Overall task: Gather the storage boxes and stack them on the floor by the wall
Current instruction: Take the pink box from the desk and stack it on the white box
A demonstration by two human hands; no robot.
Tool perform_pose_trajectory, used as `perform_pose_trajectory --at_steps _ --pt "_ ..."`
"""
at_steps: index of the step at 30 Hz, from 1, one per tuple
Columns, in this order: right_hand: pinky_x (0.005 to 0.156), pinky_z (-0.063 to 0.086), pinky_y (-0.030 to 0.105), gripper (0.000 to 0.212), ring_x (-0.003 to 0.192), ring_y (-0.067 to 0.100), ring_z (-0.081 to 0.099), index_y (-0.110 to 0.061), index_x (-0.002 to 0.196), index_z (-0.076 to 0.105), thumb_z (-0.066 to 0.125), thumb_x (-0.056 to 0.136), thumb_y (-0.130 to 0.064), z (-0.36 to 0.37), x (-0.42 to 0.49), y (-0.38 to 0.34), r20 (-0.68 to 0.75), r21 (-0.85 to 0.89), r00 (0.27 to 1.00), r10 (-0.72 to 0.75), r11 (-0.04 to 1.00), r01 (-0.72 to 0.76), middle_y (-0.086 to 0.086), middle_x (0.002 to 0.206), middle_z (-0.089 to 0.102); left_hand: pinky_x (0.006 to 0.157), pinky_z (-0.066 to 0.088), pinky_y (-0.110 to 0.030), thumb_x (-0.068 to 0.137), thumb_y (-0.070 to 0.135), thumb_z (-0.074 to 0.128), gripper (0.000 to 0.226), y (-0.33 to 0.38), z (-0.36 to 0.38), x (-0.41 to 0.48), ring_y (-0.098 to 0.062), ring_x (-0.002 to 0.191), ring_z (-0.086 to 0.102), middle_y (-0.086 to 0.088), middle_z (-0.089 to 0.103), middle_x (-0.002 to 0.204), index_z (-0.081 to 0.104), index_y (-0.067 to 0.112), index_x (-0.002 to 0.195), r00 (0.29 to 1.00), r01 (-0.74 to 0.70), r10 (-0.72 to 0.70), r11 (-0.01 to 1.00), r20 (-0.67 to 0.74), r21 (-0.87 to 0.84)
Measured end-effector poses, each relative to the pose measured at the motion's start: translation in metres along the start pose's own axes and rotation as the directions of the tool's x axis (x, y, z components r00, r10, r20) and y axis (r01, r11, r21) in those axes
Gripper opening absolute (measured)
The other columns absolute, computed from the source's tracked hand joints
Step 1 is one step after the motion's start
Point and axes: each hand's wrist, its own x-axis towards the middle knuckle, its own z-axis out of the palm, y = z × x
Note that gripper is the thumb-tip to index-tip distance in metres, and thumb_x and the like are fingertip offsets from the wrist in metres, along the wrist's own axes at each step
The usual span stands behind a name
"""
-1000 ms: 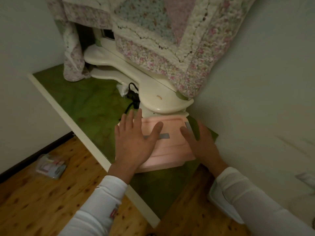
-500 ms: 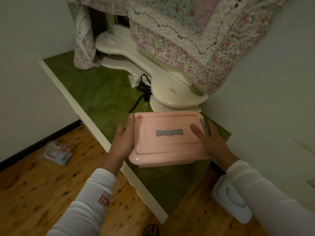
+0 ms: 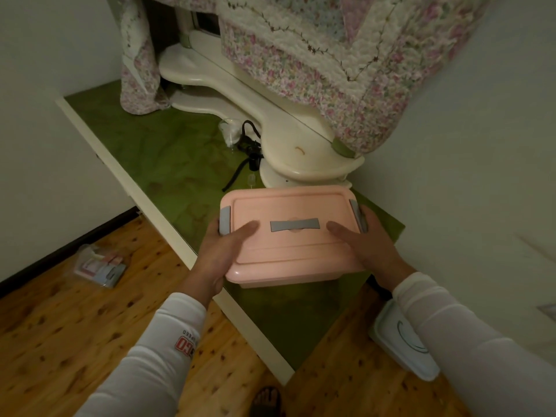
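Note:
A pink storage box (image 3: 288, 212) with a grey lid handle and grey side clips is held level above the green mat. My left hand (image 3: 221, 251) grips its left end, thumb on the lid beside the left clip. My right hand (image 3: 365, 245) grips its right end, thumb on the lid, fingers by the right clip. A pale white-blue box (image 3: 400, 341) lies on the wooden floor against the right wall, partly hidden by my right sleeve.
A green mat (image 3: 168, 158) on a raised white-edged platform lies ahead. A cream furniture base (image 3: 288, 149) under a floral quilt (image 3: 346, 73) stands behind the box, with a black cable (image 3: 246, 152) beside it. A clear packet (image 3: 100, 266) lies on the wooden floor at left. My sandalled foot (image 3: 266, 401) shows below.
My hands went from resting on the lid to gripping both ends, and the pink box has come up off the mat and toward me.

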Motion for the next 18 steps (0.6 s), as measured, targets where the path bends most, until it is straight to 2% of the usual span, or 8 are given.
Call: perform_pose_trajectory --at_steps 4,9,15,18 --pt "0.112 0.035 0.047 0.104 0.137 0.024 0.039 -0.023 0.156 0.02 0.077 0.075 -0.054 0.001 -0.002 0.004 -0.015 -0.042 0.999 -0.031 0.999 0.031 0.001 0.156 0.035 0.078 0.059 -0.042 0.078 0.024 0.083 0.071 -0.003 0.001 0.002 -0.025 0.101 0.067 0.0 0.066 0.116 0.047 0.026 0.139 0.999 -0.007 0.007 1.0 -0.037 -0.002" --pt "0.111 0.037 0.045 0.102 0.135 0.023 0.041 -0.024 0.155 0.024 0.079 0.074 -0.053 -0.001 -0.004 0.004 -0.029 -0.009 0.998 -0.05 0.999 0.05 -0.002 0.154 0.038 0.084 0.058 -0.047 0.079 0.021 0.081 0.071 -0.003 0.003 0.0 -0.027 0.104 0.066 -0.004 0.065 0.121 0.047 0.024 0.141 0.999 -0.03 0.03 0.999 -0.03 -0.012" --pt "0.111 0.037 0.049 0.104 0.135 0.023 0.042 -0.025 0.155 0.026 0.08 0.071 -0.053 -0.015 -0.01 0.009 -0.074 0.007 0.996 -0.056 0.998 0.056 -0.001 0.153 0.039 0.088 0.058 -0.051 0.079 0.022 0.081 0.074 0.0 0.014 -0.007 -0.029 0.106 0.066 -0.006 0.065 0.124 0.044 0.024 0.144 0.998 -0.055 0.055 0.998 0.008 -0.006" --pt "0.11 0.036 0.042 0.105 0.135 0.022 0.042 -0.026 0.155 0.024 0.079 0.072 -0.055 -0.024 -0.015 0.017 -0.105 -0.005 0.993 -0.052 0.999 0.051 -0.002 0.154 0.038 0.089 0.057 -0.052 0.079 0.024 0.081 0.074 -0.002 0.023 -0.012 -0.029 0.106 0.066 -0.006 0.064 0.124 0.044 0.024 0.144 0.997 -0.065 0.065 0.998 0.031 0.003"
